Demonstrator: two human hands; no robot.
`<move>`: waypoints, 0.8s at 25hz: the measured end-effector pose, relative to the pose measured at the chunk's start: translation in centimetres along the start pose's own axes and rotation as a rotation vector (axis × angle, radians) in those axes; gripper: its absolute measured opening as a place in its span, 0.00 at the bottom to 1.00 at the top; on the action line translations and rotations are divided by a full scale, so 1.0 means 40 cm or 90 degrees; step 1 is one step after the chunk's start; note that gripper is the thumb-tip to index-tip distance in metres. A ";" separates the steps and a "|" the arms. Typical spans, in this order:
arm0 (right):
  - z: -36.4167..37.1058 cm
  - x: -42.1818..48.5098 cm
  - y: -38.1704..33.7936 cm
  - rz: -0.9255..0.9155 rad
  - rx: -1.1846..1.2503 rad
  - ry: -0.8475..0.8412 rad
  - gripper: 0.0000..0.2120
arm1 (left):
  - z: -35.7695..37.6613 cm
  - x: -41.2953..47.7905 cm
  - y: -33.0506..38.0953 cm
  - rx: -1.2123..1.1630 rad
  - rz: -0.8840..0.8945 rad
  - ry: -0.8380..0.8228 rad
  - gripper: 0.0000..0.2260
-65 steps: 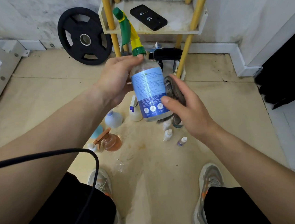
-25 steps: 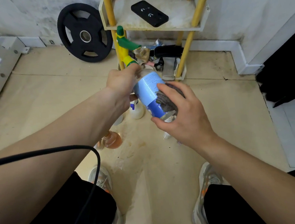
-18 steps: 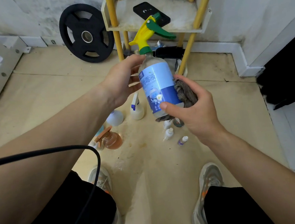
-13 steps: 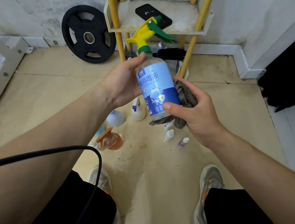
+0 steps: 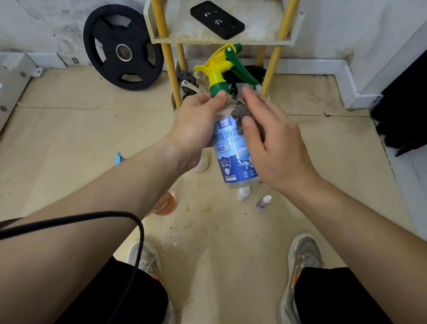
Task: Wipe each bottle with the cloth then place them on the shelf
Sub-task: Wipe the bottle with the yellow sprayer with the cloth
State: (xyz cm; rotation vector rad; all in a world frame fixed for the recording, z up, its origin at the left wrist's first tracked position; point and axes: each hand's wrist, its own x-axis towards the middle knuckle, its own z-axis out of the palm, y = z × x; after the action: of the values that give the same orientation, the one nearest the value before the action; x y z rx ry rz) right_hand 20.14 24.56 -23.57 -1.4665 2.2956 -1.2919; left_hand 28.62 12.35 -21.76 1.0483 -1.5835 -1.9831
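In the head view, the spray bottle [image 5: 233, 160] is gripped at its neck by the left hand [image 5: 196, 129], upright above the floor [image 5: 77, 148] before the shelf [image 5: 222, 38], while the grey cloth [image 5: 241, 110] is pressed against its shoulder by the straight-fingered right hand [image 5: 275, 146].

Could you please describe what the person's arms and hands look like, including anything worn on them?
Both forearms are bare as far as the frame shows, with no sleeves, watch or bracelet. The left hand and right hand wear no gloves, and no rings show on the visible fingers. A thin black cable loops across the left forearm.
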 end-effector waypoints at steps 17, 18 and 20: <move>-0.007 -0.041 0.015 0.219 0.093 -0.032 0.16 | -0.001 0.019 -0.008 0.027 -0.017 0.146 0.10; -0.005 -0.048 0.021 0.210 0.087 -0.036 0.16 | -0.007 0.023 -0.007 0.018 -0.022 0.162 0.09; -0.003 -0.056 0.026 0.180 0.065 -0.062 0.22 | -0.012 0.027 -0.005 -0.003 -0.038 0.186 0.10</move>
State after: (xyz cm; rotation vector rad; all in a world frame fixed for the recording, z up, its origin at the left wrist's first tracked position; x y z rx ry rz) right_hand 20.52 26.56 -24.94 -1.1003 2.2388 -1.2076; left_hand 28.33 11.34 -22.34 1.3282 -1.4043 -1.7727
